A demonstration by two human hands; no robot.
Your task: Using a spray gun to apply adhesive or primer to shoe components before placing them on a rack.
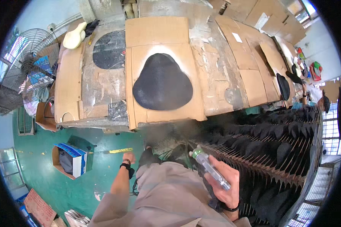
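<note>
My right hand is wrapped round a spray gun, a silver body with a green part near its front end, held by my right side below the table's edge. Beyond it, a grey mist blurs the air. My left hand, a wristband behind it, hangs low over the green floor, its fingers curled in and nothing showing from them. A smooth black pad, shaped like a rounded triangle, lies flat on a cardboard sheet on the table, apart from both hands. A whitish halo surrounds the pad's upper part.
To the right stands a rack holding many black pieces on thin rods. A fan is at the far left. On the floor sits an open box. A cream-coloured moulded piece rests on the table's left; another person's arm shows far right.
</note>
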